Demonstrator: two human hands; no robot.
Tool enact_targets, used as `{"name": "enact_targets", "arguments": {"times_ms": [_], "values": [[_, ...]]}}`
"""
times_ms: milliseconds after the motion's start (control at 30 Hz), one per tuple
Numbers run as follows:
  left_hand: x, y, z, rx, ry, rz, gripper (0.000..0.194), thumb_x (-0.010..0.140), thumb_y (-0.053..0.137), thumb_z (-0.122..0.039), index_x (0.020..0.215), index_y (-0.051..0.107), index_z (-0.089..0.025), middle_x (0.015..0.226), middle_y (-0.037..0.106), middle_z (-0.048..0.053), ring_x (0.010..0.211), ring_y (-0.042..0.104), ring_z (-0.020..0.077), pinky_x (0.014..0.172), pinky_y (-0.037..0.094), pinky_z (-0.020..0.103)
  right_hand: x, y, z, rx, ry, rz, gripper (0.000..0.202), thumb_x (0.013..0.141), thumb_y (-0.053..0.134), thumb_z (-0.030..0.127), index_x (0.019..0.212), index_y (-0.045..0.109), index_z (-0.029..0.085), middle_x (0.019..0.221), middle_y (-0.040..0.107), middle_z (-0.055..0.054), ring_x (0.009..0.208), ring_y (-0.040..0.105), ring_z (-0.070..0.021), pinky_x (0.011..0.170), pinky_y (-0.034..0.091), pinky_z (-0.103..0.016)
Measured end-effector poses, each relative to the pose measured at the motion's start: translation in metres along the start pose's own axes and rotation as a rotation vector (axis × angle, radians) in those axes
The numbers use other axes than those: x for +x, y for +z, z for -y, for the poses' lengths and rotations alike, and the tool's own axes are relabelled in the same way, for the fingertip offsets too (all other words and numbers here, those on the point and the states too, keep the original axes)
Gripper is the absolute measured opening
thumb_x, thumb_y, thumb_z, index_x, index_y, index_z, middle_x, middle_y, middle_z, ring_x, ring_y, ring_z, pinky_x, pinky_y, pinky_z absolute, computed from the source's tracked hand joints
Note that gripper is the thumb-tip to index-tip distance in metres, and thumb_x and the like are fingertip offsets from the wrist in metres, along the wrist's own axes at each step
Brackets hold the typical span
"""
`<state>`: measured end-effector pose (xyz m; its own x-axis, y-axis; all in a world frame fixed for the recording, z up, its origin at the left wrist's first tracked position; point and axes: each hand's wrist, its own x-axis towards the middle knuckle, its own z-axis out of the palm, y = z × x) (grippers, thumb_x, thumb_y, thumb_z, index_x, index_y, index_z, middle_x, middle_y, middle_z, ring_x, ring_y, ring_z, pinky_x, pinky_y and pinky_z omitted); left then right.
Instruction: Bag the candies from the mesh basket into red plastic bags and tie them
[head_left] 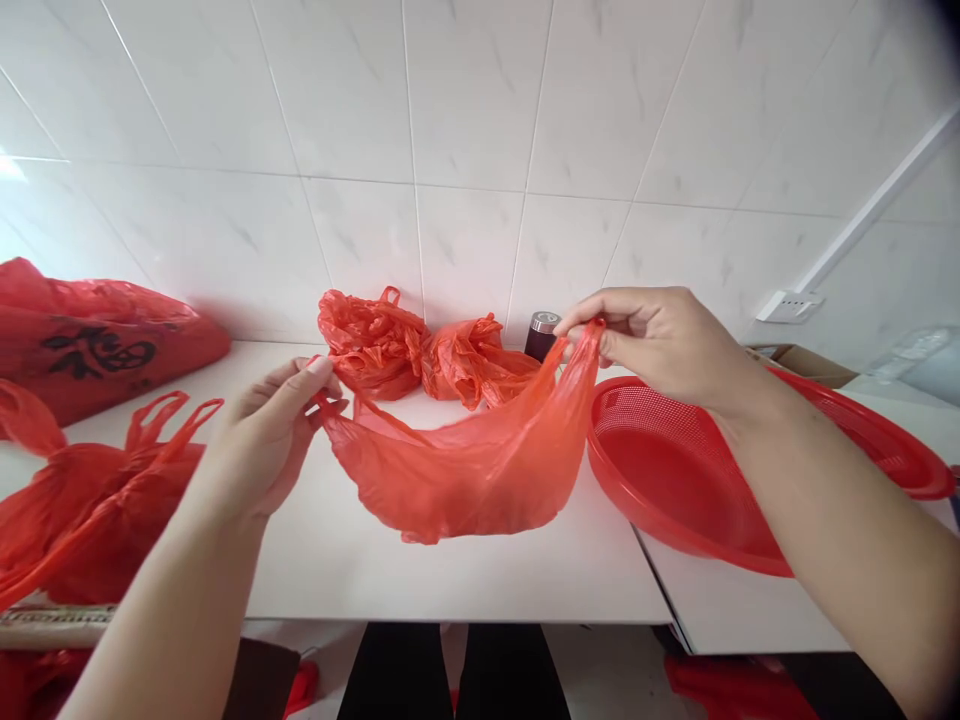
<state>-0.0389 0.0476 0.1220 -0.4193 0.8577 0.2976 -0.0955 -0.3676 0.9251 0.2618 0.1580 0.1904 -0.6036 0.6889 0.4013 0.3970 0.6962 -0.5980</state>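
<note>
A thin red plastic bag (pixel 465 470) hangs stretched between my two hands, above the white table (pixel 450 590). My left hand (pixel 281 420) pinches its left handle between thumb and fingers. The right handle is gripped by my right hand (pixel 645 335), held a little higher. The bag sags in the middle and looks thin and light; its inside is mostly hidden. Behind it, against the wall, lie two crumpled bundles of red plastic bags (pixel 371 340) (pixel 480 360). A dark cup with a metal lid (pixel 545 335) stands close behind my right hand, partly covered.
To the right sits a red plastic basket (pixel 675 480), with another red basket (pixel 885 440) beyond my forearm. A cardboard box (pixel 810 365) is behind them. At left are a large printed red bag (pixel 112 345) and filled red bags (pixel 97 500). A socket strip (pixel 790 307) is by the wall.
</note>
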Motion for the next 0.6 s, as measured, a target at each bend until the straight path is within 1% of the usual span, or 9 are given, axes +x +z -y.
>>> {"name": "enact_targets", "arguments": {"times_ms": [33, 100, 200, 300, 367, 400, 467, 533, 600], "values": [[0.001, 0.004, 0.002, -0.017, -0.004, 0.033, 0.022, 0.084, 0.063, -0.03, 0.068, 0.063, -0.014, 0.075, 0.06, 0.003, 0.071, 0.054, 0.0113, 0.065, 0.046, 0.021, 0.001, 0.001, -0.002, 0.003, 0.005, -0.026, 0.018, 0.084, 0.054, 0.028, 0.092, 0.069, 0.022, 0.089, 0.068, -0.001, 0.079, 0.063, -0.0151, 0.07, 0.05, -0.027], [0.001, 0.009, 0.005, -0.05, -0.031, 0.087, 0.023, 0.085, 0.061, -0.033, 0.071, 0.063, -0.015, 0.081, 0.061, 0.003, 0.075, 0.055, 0.0123, 0.069, 0.046, 0.023, -0.001, 0.005, -0.008, -0.001, 0.023, -0.016, 0.017, 0.084, 0.055, 0.028, 0.091, 0.068, 0.021, 0.087, 0.068, -0.001, 0.077, 0.063, -0.0147, 0.069, 0.05, -0.027], [-0.008, 0.01, 0.015, -0.015, -0.068, 0.09, 0.024, 0.084, 0.062, -0.038, 0.075, 0.064, -0.016, 0.082, 0.061, 0.002, 0.076, 0.054, 0.0132, 0.069, 0.046, 0.023, -0.012, 0.012, -0.02, -0.006, 0.07, 0.052, 0.019, 0.086, 0.051, 0.027, 0.094, 0.066, 0.02, 0.086, 0.067, -0.002, 0.073, 0.062, -0.0138, 0.066, 0.049, -0.026], [-0.035, 0.002, 0.032, 0.109, -0.103, 0.014, 0.022, 0.082, 0.065, -0.04, 0.077, 0.066, -0.019, 0.08, 0.062, 0.0, 0.079, 0.054, 0.0131, 0.074, 0.044, 0.021, -0.034, 0.015, -0.017, -0.205, 0.066, 0.128, 0.024, 0.085, 0.046, 0.018, 0.095, 0.067, 0.024, 0.098, 0.065, -0.002, 0.076, 0.061, -0.0136, 0.063, 0.046, -0.025], [-0.059, -0.003, 0.043, 0.198, -0.14, -0.015, 0.022, 0.081, 0.066, -0.042, 0.079, 0.067, -0.02, 0.079, 0.063, 0.0, 0.08, 0.054, 0.0136, 0.074, 0.043, 0.02, -0.049, 0.018, -0.003, -0.355, 0.024, 0.072, 0.031, 0.084, 0.043, 0.011, 0.096, 0.067, 0.026, 0.109, 0.062, -0.002, 0.078, 0.06, -0.0137, 0.061, 0.044, -0.025], [-0.07, -0.004, 0.047, 0.231, -0.157, -0.008, 0.023, 0.081, 0.066, -0.043, 0.08, 0.068, -0.02, 0.079, 0.064, 0.001, 0.08, 0.054, 0.0141, 0.074, 0.043, 0.02, -0.054, 0.024, 0.007, -0.368, -0.014, 0.034, 0.033, 0.084, 0.042, 0.01, 0.097, 0.066, 0.027, 0.112, 0.061, -0.002, 0.079, 0.06, -0.0136, 0.06, 0.043, -0.025], [-0.089, -0.003, 0.049, 0.266, -0.176, 0.04, 0.027, 0.082, 0.063, -0.045, 0.077, 0.068, -0.019, 0.074, 0.062, 0.001, 0.076, 0.055, 0.0147, 0.071, 0.043, 0.021, -0.06, 0.046, 0.026, -0.259, -0.095, 0.039, 0.03, 0.085, 0.043, 0.01, 0.097, 0.065, 0.026, 0.107, 0.063, -0.002, 0.078, 0.06, -0.0131, 0.062, 0.044, -0.024], [-0.101, 0.002, 0.048, 0.297, -0.187, 0.083, 0.031, 0.084, 0.059, -0.046, 0.075, 0.068, -0.018, 0.062, 0.056, 0.0, 0.065, 0.052, 0.0132, 0.064, 0.043, 0.022, -0.058, 0.086, 0.036, -0.09, -0.154, 0.209, 0.025, 0.086, 0.045, 0.01, 0.096, 0.063, 0.024, 0.094, 0.066, -0.001, 0.077, 0.061, -0.0129, 0.066, 0.045, -0.023], [-0.108, 0.006, 0.045, 0.334, -0.194, 0.067, 0.031, 0.086, 0.056, -0.046, 0.082, 0.07, -0.018, 0.053, 0.047, -0.003, 0.053, 0.044, 0.0108, 0.055, 0.04, 0.022, -0.052, 0.138, 0.032, -0.081, -0.142, 0.413, 0.021, 0.085, 0.045, 0.009, 0.09, 0.062, 0.02, 0.083, 0.066, -0.003, 0.074, 0.061, -0.0148, 0.065, 0.045, -0.025]]}}
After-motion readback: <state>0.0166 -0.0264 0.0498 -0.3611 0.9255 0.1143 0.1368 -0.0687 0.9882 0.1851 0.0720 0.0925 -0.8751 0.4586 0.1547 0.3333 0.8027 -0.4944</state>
